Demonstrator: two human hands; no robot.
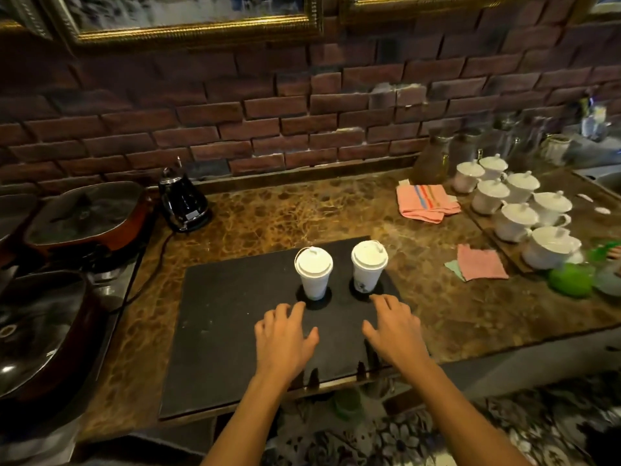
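Two lidded cups (314,274) (368,269) on dark board (218,331); marble counter (302,213), brick wall (235,112) behind

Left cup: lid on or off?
On. A white lid covers the left cup, which stands upright on the black board.

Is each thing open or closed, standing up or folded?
Left cup: upright, lid on.
Right cup: upright, lid on.
Left hand: open, holding nothing.
Right hand: open, holding nothing.
Striped cloth: folded.
Pan: lid on.
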